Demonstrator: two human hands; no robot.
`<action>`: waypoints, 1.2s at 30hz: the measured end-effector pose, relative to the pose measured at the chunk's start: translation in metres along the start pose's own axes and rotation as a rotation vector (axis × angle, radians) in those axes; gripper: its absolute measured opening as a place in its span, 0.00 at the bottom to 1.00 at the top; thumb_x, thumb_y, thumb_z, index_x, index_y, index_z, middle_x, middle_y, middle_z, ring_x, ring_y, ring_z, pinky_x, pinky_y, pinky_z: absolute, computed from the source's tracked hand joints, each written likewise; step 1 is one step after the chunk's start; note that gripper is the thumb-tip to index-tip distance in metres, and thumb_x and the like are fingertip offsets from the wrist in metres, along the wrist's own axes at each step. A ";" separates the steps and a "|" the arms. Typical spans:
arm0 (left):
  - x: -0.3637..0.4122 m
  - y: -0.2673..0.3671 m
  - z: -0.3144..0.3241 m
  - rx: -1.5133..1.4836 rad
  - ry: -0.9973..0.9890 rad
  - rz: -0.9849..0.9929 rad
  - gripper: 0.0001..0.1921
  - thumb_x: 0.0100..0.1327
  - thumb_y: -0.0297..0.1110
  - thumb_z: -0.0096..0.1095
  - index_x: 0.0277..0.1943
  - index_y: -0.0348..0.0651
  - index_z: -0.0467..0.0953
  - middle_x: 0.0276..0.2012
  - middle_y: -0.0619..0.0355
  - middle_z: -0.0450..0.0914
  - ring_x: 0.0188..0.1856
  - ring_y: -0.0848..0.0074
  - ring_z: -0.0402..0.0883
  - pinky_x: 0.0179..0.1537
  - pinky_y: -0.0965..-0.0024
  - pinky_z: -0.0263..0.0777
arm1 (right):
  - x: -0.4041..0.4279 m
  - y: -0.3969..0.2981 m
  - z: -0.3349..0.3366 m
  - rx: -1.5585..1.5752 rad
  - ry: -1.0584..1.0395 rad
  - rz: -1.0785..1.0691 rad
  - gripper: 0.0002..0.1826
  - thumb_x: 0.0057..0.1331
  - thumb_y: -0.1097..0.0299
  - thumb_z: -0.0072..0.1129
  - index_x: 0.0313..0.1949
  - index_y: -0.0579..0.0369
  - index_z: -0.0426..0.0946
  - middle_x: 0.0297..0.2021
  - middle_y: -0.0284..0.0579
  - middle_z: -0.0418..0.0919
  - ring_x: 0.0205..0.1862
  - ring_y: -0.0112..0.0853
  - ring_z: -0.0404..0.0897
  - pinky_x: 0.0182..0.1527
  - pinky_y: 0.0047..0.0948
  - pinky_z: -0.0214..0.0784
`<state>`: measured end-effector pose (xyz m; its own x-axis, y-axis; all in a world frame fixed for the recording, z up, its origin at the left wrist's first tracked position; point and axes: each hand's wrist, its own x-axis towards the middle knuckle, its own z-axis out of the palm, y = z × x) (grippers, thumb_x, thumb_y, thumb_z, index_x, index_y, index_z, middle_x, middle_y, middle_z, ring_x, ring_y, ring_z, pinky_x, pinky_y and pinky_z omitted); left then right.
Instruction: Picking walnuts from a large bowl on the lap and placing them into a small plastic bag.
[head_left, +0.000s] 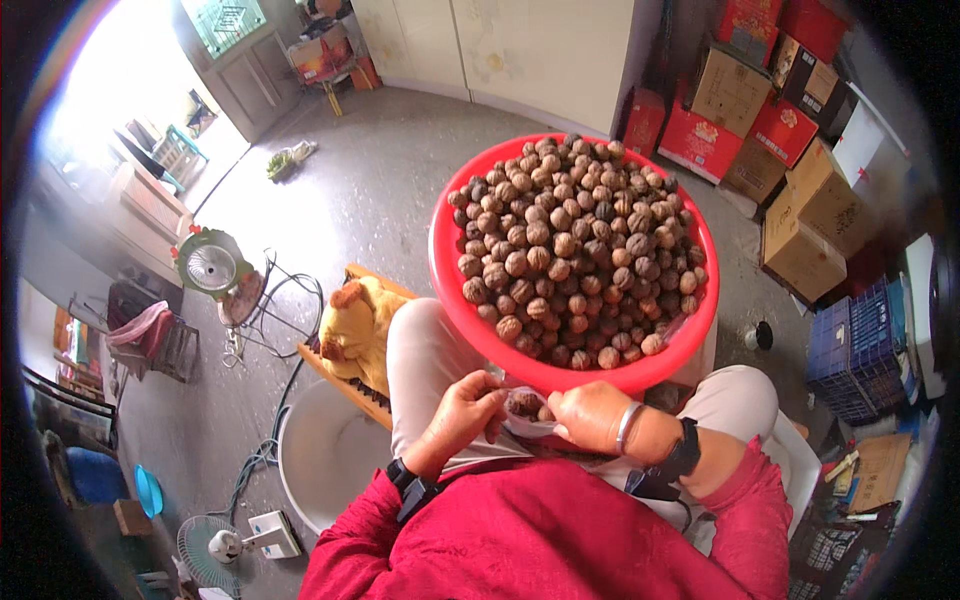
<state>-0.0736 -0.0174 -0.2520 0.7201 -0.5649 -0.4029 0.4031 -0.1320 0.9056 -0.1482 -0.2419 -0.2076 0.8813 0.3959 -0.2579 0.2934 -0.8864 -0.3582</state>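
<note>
Between my knees I have a small white bag (531, 427) with a few walnuts (525, 404) showing in its mouth. My left hand (466, 411) pinches the bag's left edge, and my right hand (596, 416) grips the opposite edge. Just beyond both hands stands a wide red plastic basin (480, 341), heaped with walnuts in their shells (562, 244). The lower part of the bag is partly hidden by my sleeves and lap.
Left of my leg are a large white bucket (300, 450) and a yellow plush cushion (367, 322) on a wooden chair. Fans (211, 268) and loose cables (281, 300) occupy the left floor. Cardboard boxes (814, 217) and a blue crate (855, 352) are stacked at right.
</note>
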 end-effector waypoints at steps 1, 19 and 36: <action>0.002 0.000 0.000 -0.013 -0.018 0.005 0.07 0.74 0.31 0.58 0.48 0.36 0.75 0.24 0.59 0.77 0.19 0.77 0.75 0.21 0.71 0.70 | 0.002 0.003 0.009 -0.027 0.028 0.008 0.08 0.64 0.66 0.58 0.37 0.57 0.80 0.30 0.53 0.85 0.35 0.49 0.86 0.38 0.46 0.79; 0.021 -0.001 -0.012 0.899 -0.168 0.744 0.08 0.56 0.33 0.73 0.38 0.46 0.85 0.34 0.54 0.81 0.40 0.59 0.79 0.45 0.59 0.72 | 0.001 0.008 0.017 -0.013 0.128 -0.077 0.06 0.63 0.69 0.55 0.35 0.56 0.78 0.29 0.54 0.84 0.35 0.49 0.86 0.37 0.46 0.78; 0.021 -0.001 0.000 0.925 -0.281 0.814 0.03 0.60 0.31 0.68 0.35 0.43 0.82 0.30 0.54 0.78 0.39 0.58 0.78 0.47 0.58 0.71 | 0.003 0.012 0.020 0.007 0.182 -0.138 0.05 0.63 0.68 0.56 0.36 0.55 0.76 0.30 0.52 0.83 0.35 0.50 0.85 0.37 0.47 0.78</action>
<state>-0.0587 -0.0296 -0.2611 0.3834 -0.8882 0.2530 -0.7256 -0.1203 0.6775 -0.1499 -0.2465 -0.2302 0.8854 0.4631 -0.0396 0.4141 -0.8247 -0.3852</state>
